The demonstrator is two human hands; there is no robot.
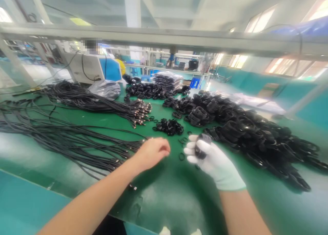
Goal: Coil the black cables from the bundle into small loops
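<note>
My right hand (208,156), in a white glove, grips a black, round, ribbed part (202,146) between thumb and fingers. My left hand (155,151) is bare, its fingers curled in toward the thumb; whatever they may hold is hidden. It hovers beside the ends of black cables (102,146) fanned out on the left. Between and beyond the hands lies a small heap of little black rings (169,126). A loose black ring (181,156) rests on the green table just left of the gloved fingers.
A large pile of black ring-shaped parts (230,122) spreads along the right. Bundled cables with metal ends (102,103) lie at the back left, near a clear plastic bag (106,90) and a white-and-blue machine (94,67). A metal bar (159,35) crosses above the table (166,190).
</note>
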